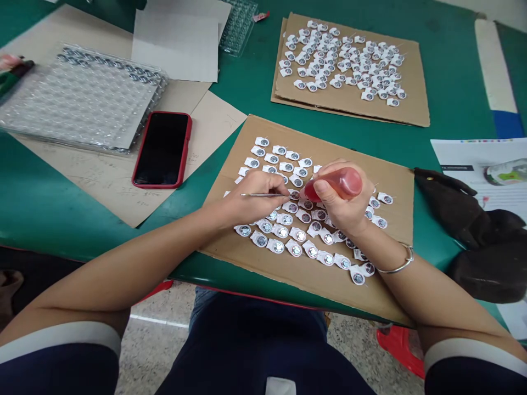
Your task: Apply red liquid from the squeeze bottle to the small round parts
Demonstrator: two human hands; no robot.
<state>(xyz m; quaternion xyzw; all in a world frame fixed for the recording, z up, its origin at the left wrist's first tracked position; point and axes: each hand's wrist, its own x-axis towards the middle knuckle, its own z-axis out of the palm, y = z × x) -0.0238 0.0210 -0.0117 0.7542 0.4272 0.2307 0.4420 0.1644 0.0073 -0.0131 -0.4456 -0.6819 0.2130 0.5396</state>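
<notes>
My left hand (257, 196) is closed in a pinch on a slim metal tool (263, 195) that looks like tweezers, its tip among small parts on a cardboard sheet (230, 247). Wrapped round a red, translucent squeeze bottle (340, 182), my right hand (349, 206) holds it tilted, nozzle end down towards the tip of the tool. The small parts (294, 248) are white tabs with round silvery centres, laid out in rows. Both hands cover some of them, and the exact contact at the nozzle is hidden.
Behind lies another cardboard stack (284, 90) with many similar parts. To the left are a phone in a red case (162, 149), clear plastic trays (74, 99) and grey card (175, 49). A dark cloth-like item (486, 241) and a printed sheet (461, 151) lie at right.
</notes>
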